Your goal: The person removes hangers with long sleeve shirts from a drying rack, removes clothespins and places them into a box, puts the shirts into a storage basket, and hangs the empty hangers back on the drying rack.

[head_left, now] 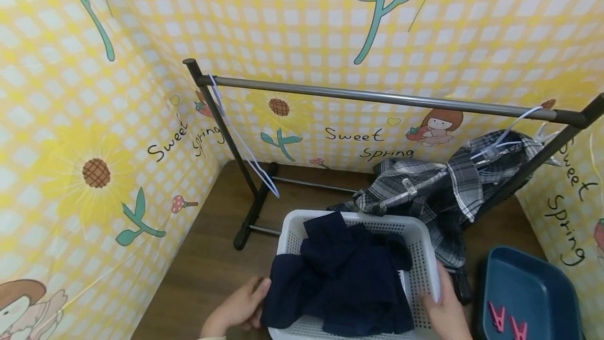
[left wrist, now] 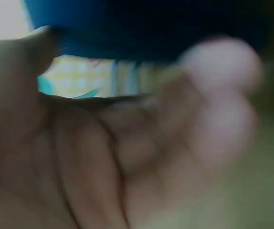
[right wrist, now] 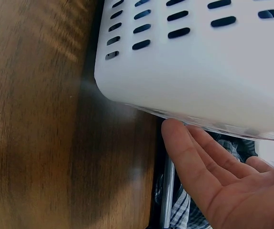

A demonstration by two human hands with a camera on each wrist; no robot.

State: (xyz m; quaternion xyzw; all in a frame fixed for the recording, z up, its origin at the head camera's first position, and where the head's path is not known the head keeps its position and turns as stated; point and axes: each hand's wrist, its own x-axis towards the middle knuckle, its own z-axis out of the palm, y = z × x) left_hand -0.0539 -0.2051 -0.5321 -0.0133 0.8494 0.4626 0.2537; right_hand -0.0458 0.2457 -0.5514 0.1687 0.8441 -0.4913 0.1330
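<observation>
- A dark navy cloth [head_left: 349, 277] lies in loose folds inside a white basket [head_left: 421, 264]; its left part spills over the basket's left rim, covering that stretch of it.
- The basket has slotted walls and sits at the lower middle of the head view. Whether its base rests on the surface beneath or is slightly raised, I cannot tell.
- Of the two hands, the right hand [head_left: 443, 303] grips the basket's right side, thumb over the rim and the other fingers fairly straight against the outer wall.
- The left hand [head_left: 243, 303] is at the basket's left side, its thumb touching the overhanging cloth and its fingers partly bent. The left wrist view is blurred, so I cannot tell if it has hold of anything.
- Behind the basket stands a rack with a metal rail [head_left: 358, 94] and dark posts.
- A pale hanger [head_left: 270, 182] hangs near the rail's left end.
- A grey plaid garment [head_left: 420, 188] hangs at the right end on another hanger [head_left: 518, 118], its lower part behind the basket.
- Right of the basket is a blue tub [head_left: 524, 282] with two pink clips [head_left: 497, 318] in it.
- Below is a brown wood-grained surface [right wrist: 36, 143]; around it hangs a yellow-checked wall covering [head_left: 302, 25] printed with flowers and "Sweet Spring".
</observation>
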